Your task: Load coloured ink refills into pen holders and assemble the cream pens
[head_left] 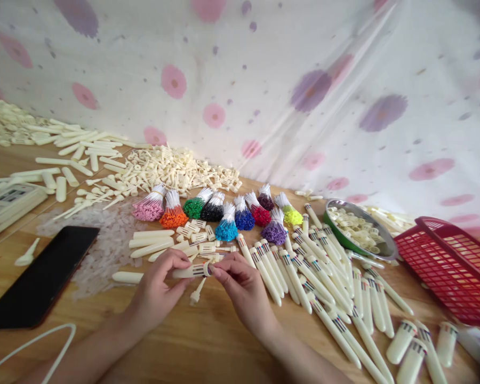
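Observation:
My left hand [158, 290] grips a cream pen barrel [188, 272] lying sideways over the wooden table [192, 341]. My right hand [240, 282] pinches the barrel's right end, where coloured bands show. A small cream pen tip [197, 292] lies just below the barrel. Bundles of coloured refills [224, 213] in pink, orange, green, black, blue, red, purple and yellow fan out just beyond my hands. Several finished multi-colour pens [304, 272] lie in rows to the right.
A black phone [42, 274] lies at the left beside a white cable [40, 338]. Heaps of cream parts [172, 168] fill the back. A green bowl [358, 229] of small parts and a red basket [450, 266] stand at the right. A floral cloth hangs behind.

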`<control>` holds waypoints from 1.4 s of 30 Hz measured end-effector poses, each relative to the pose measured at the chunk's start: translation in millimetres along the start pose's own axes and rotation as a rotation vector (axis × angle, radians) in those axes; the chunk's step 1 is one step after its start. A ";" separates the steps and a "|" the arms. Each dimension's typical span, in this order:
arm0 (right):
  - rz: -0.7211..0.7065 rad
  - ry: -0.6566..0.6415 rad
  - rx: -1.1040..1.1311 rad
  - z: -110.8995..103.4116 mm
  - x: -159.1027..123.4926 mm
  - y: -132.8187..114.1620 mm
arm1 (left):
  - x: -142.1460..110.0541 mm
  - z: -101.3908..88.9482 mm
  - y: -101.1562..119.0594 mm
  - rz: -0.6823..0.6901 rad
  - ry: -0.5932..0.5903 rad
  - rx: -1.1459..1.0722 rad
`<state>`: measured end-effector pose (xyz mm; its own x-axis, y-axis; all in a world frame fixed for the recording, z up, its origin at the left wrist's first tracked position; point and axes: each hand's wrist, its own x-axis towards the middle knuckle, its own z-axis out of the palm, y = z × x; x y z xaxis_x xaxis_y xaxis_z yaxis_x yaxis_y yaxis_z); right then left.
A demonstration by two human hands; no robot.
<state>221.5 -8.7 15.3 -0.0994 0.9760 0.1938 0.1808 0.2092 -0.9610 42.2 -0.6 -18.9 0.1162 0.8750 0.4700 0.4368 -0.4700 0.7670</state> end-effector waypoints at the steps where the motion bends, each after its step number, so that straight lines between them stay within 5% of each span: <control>1: -0.036 -0.028 -0.040 -3.8 0.7 -1.4 | -0.5 -0.1 -0.1 -0.011 -0.003 -0.012; 8: -0.369 -0.127 -0.350 -37.3 9.6 -10.3 | -5.2 -1.9 -4.4 -0.064 -0.137 -0.115; 11: -0.297 -0.144 -0.629 -47.5 15.0 -7.6 | -3.4 -3.9 -5.7 -0.071 -0.123 -0.124; 18: 0.014 -0.457 -1.300 -33.9 15.6 20.3 | 0.7 -6.6 -11.2 -0.117 -0.127 -0.166; 25: 0.074 -0.427 -1.239 -38.9 20.3 19.5 | -0.8 -7.7 -11.7 -0.175 -0.164 -0.322; 30: -0.314 -0.216 -0.798 -59.2 17.8 -3.8 | -0.4 -5.6 -13.8 -0.233 -0.182 -0.367; 34: -0.605 -0.210 -0.761 -62.6 10.8 -20.3 | -0.6 -3.9 -13.5 -0.267 -0.215 -0.341; 42: -0.758 -0.269 -0.859 -61.9 3.5 -22.5 | -1.5 -6.0 -12.4 -0.224 -0.246 -0.324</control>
<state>277.7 -6.2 49.8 -0.6494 0.5622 0.5121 0.5770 0.8029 -0.1497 31.3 3.2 -26.5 0.2758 0.9423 0.1898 0.1781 -0.2441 0.9532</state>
